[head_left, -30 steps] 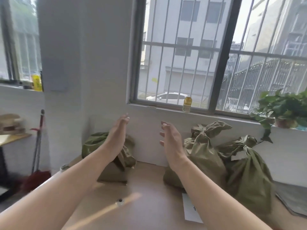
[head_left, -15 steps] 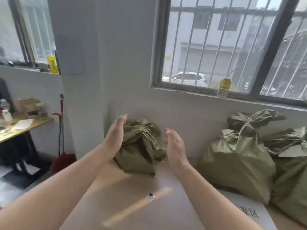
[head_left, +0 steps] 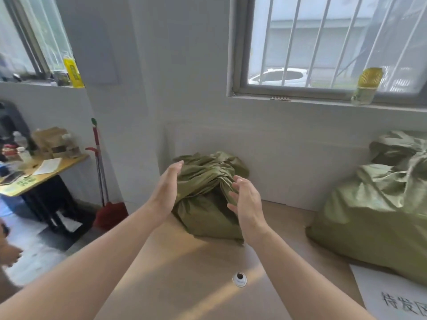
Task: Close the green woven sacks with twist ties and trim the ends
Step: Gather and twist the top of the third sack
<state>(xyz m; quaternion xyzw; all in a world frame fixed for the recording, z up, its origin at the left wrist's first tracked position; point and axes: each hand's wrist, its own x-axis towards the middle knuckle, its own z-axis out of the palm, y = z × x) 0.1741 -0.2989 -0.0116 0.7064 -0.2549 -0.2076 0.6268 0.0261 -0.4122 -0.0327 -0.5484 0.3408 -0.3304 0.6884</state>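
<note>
Green woven sack [head_left: 205,204]: sits on the brown table [head_left: 175,285], back against the wall [head_left: 300,158], its top bunched into folds.
Left hand [head_left: 167,192]: fingers straight, palm flat at the sack's left side, gripping nothing.
Right hand [head_left: 248,204]: loosely spread, fingertips by the gathered neck, holding nothing.
Second sack [head_left: 374,215]: bigger, well to the right.

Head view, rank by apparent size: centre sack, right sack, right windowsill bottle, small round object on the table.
1. right sack, even though the frame edge crops it
2. centre sack
3. right windowsill bottle
4. small round object
</note>
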